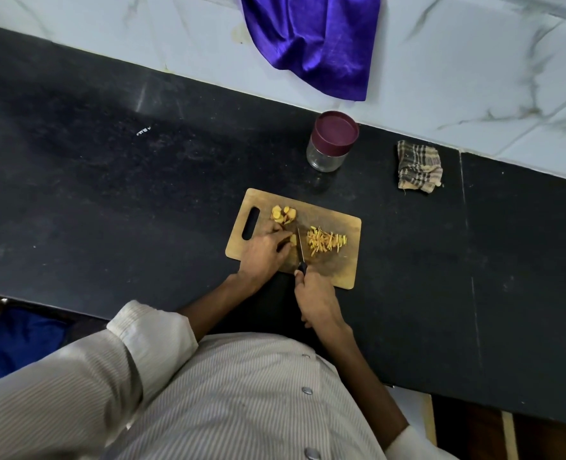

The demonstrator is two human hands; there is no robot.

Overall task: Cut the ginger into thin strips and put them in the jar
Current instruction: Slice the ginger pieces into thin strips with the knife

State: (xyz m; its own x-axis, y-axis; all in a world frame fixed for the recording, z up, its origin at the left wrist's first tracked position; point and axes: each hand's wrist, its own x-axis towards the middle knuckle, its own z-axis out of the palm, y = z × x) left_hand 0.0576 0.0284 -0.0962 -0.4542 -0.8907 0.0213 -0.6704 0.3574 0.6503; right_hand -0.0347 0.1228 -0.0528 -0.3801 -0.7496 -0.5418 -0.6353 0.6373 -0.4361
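On the cutting board (336,224), the left hand (261,252) is pinning a ginger piece (293,240) with curled fingers while the right hand (318,302) is gripping the knife (300,252) beside cut strips (326,242), the lidded jar (331,141) and checked cloth (419,166) sitting behind on the tabletop (109,177).

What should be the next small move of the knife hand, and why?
Probably draw the knife down for another thin cut: the right hand holds it beside the ginger piece pinned by the left hand, slices wait, and the jar is lidded.
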